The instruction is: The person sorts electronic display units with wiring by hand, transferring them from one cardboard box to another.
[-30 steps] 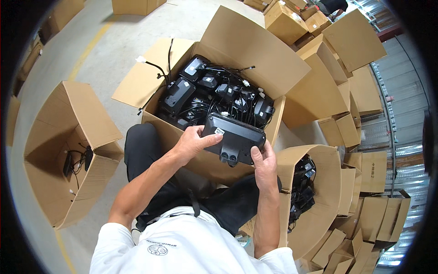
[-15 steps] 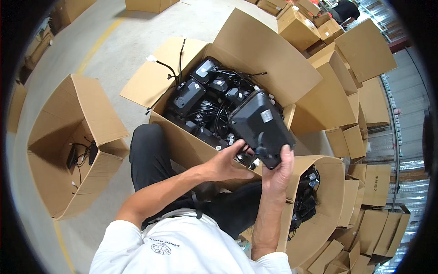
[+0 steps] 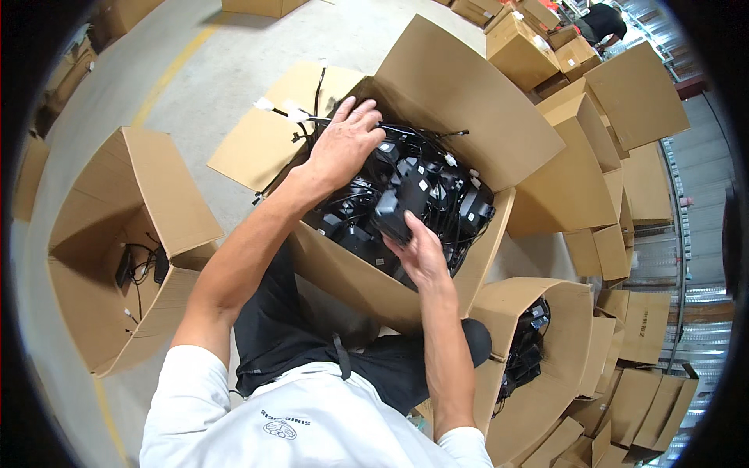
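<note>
The hands (image 3: 346, 150) partly hide the black devices (image 3: 411, 191); the top edge crops a carton (image 3: 261, 6).

Pale grey floor (image 3: 253, 48) around me, metal wall (image 3: 706, 171) to my right.
A yellow line (image 3: 168, 78) marks the floor's left side; along its right edge, brown cartons (image 3: 641, 331) crowd toward the wall, where a narrow rail (image 3: 679, 195) runs and bright light gleams off the ridges.

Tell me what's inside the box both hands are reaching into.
Black plastic gadgets and black cables, some with white plugs. The left hand hides some; anything under the top layer is covered.
</note>
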`<action>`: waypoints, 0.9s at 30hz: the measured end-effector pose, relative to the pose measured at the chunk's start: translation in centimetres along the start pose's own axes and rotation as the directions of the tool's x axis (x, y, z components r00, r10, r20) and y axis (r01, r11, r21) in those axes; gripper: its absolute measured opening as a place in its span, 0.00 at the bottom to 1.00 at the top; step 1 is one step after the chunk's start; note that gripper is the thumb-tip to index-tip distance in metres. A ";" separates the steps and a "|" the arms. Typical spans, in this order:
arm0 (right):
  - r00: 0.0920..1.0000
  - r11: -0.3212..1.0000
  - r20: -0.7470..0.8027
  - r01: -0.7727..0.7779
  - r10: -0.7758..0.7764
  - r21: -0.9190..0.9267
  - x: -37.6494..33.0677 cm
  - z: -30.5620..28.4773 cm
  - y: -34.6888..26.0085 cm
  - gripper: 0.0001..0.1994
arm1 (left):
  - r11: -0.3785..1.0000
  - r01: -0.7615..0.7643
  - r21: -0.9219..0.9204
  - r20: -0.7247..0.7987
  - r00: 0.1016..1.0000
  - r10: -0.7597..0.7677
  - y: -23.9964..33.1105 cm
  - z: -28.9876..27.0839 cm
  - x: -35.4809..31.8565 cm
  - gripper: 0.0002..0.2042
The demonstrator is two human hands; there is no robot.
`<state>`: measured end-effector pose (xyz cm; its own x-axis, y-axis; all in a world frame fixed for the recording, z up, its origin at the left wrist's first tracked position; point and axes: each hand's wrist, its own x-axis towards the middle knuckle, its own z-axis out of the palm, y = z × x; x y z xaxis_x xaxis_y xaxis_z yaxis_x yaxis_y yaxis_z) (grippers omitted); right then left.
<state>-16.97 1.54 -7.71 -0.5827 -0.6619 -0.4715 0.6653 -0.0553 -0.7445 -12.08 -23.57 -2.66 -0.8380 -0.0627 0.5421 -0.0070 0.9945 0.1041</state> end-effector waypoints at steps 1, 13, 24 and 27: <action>1.000 1.000 -0.020 0.013 -0.013 -0.006 2.0 0.6 0.7 0.18 | 0.999 0.031 0.010 0.015 0.999 -0.031 -0.6 0.3 -0.4 0.23; 0.982 0.954 -0.091 -0.185 0.168 -0.238 10.1 1.3 6.6 0.22 | 0.947 0.019 -0.320 0.343 0.934 0.097 -0.4 5.6 -8.4 0.27; 0.939 0.186 0.238 0.287 -0.247 -0.940 1.8 -1.1 -0.4 0.23 | 0.961 -0.007 -0.277 0.495 0.856 0.149 0.3 6.7 -8.0 0.32; 0.927 0.331 0.185 0.295 -0.325 -0.896 -7.7 -4.9 -8.5 0.21 | 0.958 0.019 -0.288 0.332 0.940 0.081 2.0 6.1 -7.4 0.20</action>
<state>-20.43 10.76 -0.12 -0.6701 -0.7344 -0.1080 -0.3700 0.4566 -0.8091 -9.24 -20.64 -11.60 -0.9692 0.0494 0.2411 0.1343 0.9271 0.3499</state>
